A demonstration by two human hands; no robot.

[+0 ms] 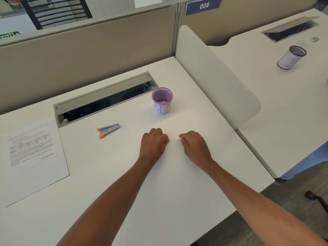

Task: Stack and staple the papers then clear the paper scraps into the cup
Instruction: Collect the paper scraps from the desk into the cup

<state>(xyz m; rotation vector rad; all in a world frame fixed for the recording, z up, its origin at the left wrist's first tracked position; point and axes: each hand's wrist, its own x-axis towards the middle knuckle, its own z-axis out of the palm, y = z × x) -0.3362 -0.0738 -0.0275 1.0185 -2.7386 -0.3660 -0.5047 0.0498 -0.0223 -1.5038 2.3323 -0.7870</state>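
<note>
Purple mesh cup (162,101) at 12 o'clock from hands; paper scraps (163,102) inside. Left hand (154,141), right hand (193,145) on surface (110,171), fingers curled under; cannot tell if holding anything.

The printed papers (33,157) lie flat, text side up, at the left edge of the desk (106,174). Right of them lies a small silver stapler (108,130) with orange tips, sprung open. Further right a purple mesh cup (162,100) stands upright, with pale paper scraps (163,102) inside.
</note>
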